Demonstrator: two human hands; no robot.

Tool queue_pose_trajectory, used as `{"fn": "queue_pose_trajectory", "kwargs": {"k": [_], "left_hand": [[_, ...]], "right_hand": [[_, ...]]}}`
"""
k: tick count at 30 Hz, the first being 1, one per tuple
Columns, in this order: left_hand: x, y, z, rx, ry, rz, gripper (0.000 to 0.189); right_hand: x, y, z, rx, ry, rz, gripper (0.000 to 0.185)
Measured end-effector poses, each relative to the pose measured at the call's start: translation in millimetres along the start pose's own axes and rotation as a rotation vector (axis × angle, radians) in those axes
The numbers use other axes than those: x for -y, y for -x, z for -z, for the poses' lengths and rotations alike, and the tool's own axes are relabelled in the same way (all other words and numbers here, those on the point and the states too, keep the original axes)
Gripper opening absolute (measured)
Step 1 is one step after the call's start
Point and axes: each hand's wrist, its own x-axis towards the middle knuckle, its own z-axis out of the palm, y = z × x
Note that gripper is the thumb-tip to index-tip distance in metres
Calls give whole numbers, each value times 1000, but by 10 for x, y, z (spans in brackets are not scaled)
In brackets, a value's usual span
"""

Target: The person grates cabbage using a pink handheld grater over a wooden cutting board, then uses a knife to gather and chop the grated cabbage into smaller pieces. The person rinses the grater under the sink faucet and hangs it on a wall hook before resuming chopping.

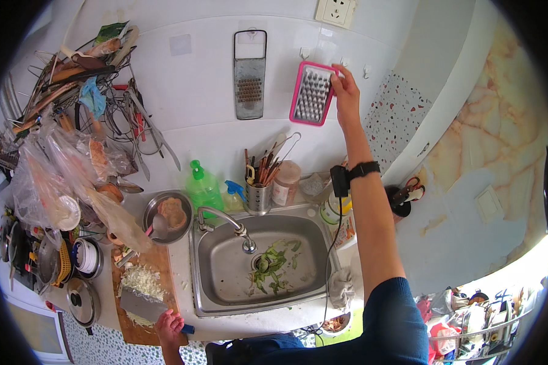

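My right hand [346,93] is raised to the tiled wall and pinches the upper right edge of a pink-framed metal grater [313,93]. The grater is slightly tilted, its top just under a wall hook [304,53]; I cannot tell whether it hangs from that hook. Low on the left, my left hand [169,329] is around the heel and handle of a cleaver with a blue handle [142,305]. Its broad blade lies flat over pale shredded vegetable [141,280] on a wooden cutting board [166,269].
Green peelings [271,267] lie in the steel sink [217,278] under the faucet [223,214]. A metal flat grater [250,91] hangs on the wall. Behind the sink stand a green pump bottle [204,194] and a utensil holder [258,200]. A cable [331,260] runs from my right wrist across the sink's edge.
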Motion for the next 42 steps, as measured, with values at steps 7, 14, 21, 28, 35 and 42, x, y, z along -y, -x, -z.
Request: {"fn": "queue_pose_trajectory", "kwargs": {"k": [7,14,21,28,35,42], "left_hand": [[-65,6,-41,-27,8,7,25],[-46,-19,-50,-46,1,4,24],[-32,-68,-86,-37,-16,-4,22],[-50,-80,-103,-54,-27,-6,22],[-51,-65,-110,-33,-6,-12,22],[91,-258,9,64,-159,-230,22]], "right_hand": [[26,-407,-148,19,83,29,25],[-208,-517,-167,20,146,41,25],[-256,-476,-182,-28,204,52,25],[-192,-543,-211,-48,243,62,25],[-105,-420,-347,-129,425,160,24],[-499,-506,-186,-284,722,597,23]]}}
